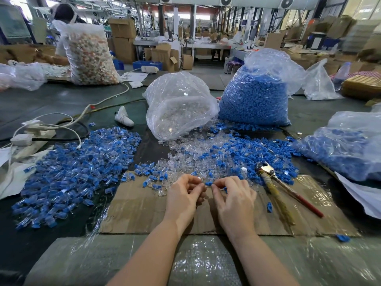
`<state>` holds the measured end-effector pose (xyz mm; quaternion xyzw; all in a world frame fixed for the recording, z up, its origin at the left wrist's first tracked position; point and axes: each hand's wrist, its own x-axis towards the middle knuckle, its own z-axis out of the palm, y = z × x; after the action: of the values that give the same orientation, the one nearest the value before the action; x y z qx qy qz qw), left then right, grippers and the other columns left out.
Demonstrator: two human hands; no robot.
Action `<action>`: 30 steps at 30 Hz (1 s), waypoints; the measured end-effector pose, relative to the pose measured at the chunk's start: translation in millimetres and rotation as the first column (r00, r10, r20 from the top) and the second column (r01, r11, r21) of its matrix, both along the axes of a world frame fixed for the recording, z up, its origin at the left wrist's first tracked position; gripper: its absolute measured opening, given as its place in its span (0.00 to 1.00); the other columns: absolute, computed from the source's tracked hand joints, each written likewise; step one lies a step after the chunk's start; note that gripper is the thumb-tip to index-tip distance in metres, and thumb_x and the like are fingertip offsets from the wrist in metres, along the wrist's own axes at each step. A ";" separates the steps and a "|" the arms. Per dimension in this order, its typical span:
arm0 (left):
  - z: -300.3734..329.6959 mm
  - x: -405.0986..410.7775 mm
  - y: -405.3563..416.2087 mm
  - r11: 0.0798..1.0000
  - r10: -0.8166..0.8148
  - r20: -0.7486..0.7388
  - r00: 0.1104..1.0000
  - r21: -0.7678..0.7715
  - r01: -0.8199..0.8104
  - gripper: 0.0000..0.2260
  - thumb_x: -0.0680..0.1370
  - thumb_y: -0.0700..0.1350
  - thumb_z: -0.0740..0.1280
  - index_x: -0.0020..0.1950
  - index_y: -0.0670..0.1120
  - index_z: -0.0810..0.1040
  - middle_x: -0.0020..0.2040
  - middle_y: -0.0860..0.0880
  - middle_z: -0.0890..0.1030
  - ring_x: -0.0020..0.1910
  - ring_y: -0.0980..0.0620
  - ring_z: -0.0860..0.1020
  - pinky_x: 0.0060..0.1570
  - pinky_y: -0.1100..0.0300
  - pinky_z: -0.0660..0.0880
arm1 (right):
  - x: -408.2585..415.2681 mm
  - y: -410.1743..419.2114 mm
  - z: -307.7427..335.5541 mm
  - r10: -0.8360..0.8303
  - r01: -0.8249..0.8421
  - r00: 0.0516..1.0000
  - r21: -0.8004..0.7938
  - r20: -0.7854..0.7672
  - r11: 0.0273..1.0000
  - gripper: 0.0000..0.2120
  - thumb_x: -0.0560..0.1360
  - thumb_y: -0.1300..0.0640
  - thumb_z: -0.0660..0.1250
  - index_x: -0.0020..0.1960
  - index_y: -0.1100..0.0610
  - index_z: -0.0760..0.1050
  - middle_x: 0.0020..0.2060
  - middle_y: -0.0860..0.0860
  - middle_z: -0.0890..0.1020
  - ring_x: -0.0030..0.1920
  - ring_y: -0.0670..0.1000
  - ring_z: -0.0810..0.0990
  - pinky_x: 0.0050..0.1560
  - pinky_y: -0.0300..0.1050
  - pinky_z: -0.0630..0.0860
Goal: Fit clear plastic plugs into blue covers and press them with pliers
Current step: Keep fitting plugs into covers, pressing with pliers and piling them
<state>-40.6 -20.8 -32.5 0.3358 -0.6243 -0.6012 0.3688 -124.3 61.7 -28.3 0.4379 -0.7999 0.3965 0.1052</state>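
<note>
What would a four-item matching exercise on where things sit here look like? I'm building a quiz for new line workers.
Things:
1. pliers
2. bag of clear plugs
3. pile of assembled pieces
4. blue cover

Places:
A. left of the cardboard
B. pinched between the hands
C. upright behind the loose parts, centre
D. lying on the cardboard, right of the hands

Pairs: 1-D, 2-C, 3-A, 4-B

Flattened brown cardboard sheet [140,205] lies at lower centre on the dark green worktop [51,98]. White power strip [33,134] with white cables at mid left; a black cable runs from it. White shoe-shaped object [123,117] left of centre, lying on its side. Tall clear plastic bag of pale mixed pieces [90,54] upper left, a person in white [61,27] behind it. Stacked brown cardboard boxes [123,40] beyond. Blue plastic crate [147,65] on the floor.
</note>
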 end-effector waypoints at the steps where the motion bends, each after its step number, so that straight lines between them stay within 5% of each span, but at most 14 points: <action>1: 0.2 0.4 0.2 1.000 0.000 0.001 1.000 -0.002 0.000 0.07 0.75 0.33 0.66 0.42 0.44 0.75 0.34 0.45 0.80 0.30 0.58 0.78 0.32 0.67 0.75 | 0.2 0.1 -0.1 0.001 -0.001 1.000 0.003 -0.004 1.000 0.04 0.73 0.55 0.70 0.41 0.53 0.76 0.39 0.45 0.76 0.42 0.47 0.69 0.44 0.43 0.54; 16: 6.5 2.6 4.4 0.999 -0.042 0.024 0.999 -0.013 0.042 0.07 0.76 0.33 0.65 0.42 0.44 0.76 0.35 0.46 0.79 0.30 0.59 0.78 0.34 0.67 0.76 | 0.3 -0.5 -3.0 0.010 -0.009 0.998 0.019 -0.068 1.000 0.07 0.71 0.55 0.73 0.37 0.53 0.76 0.37 0.46 0.76 0.42 0.51 0.73 0.43 0.44 0.55; 24: 4.7 2.2 3.5 0.999 -0.034 0.035 0.999 -0.029 0.035 0.05 0.76 0.34 0.65 0.45 0.43 0.77 0.36 0.44 0.78 0.30 0.58 0.76 0.33 0.66 0.75 | -0.2 0.0 -3.1 0.076 -0.077 0.995 -0.017 -0.064 0.997 0.10 0.69 0.54 0.74 0.50 0.49 0.81 0.44 0.45 0.78 0.47 0.50 0.74 0.48 0.45 0.58; 30: 5.7 2.8 5.0 0.998 -0.018 0.054 0.998 -0.057 0.021 0.04 0.76 0.35 0.67 0.44 0.44 0.78 0.36 0.45 0.79 0.34 0.55 0.77 0.35 0.66 0.75 | -0.7 1.1 -1.8 0.090 -0.091 0.993 -0.002 -0.073 0.996 0.10 0.68 0.56 0.75 0.49 0.49 0.82 0.43 0.47 0.79 0.46 0.52 0.75 0.47 0.43 0.56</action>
<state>-37.8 -15.9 -26.8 0.3349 -0.6544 -0.5774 0.3554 -125.1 62.8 -30.2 0.4876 -0.7737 0.3870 0.1173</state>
